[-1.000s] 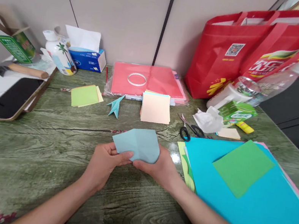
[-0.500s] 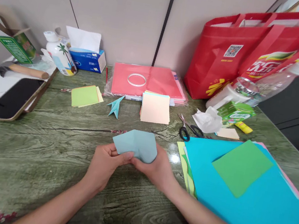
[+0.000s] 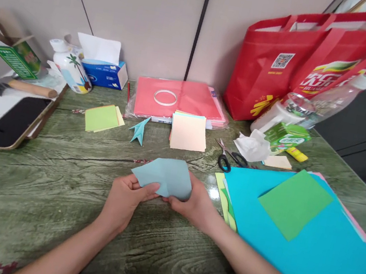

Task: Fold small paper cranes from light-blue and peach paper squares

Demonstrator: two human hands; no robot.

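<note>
Our right hand (image 3: 197,203) has its thumb slightly farther right along the near fold of the light blue paper (image 3: 171,175) than in the earlier view, and the paper's right end looks less curled. We hold this paper over the middle of the desk (image 3: 51,199) with 2 hands. Our left hand (image 3: 126,198) pinches the left part, thumb on top and fingers beneath, probably to keep the layers from slipping. Our right hand cups the right end, its fingers partly hidden, likely because thin paper needs backing where it bends. Toward the desk's far edge we see a folded turquoise figure (image 3: 139,130) and a pale paper stack (image 3: 189,133), perhaps set back to leave us working room. Scissors (image 3: 224,152) lie just beside the blue sheets (image 3: 249,243) near the desk's right edge; 1 green square (image 3: 295,204) rests on them, seemingly within easy reach.
</note>
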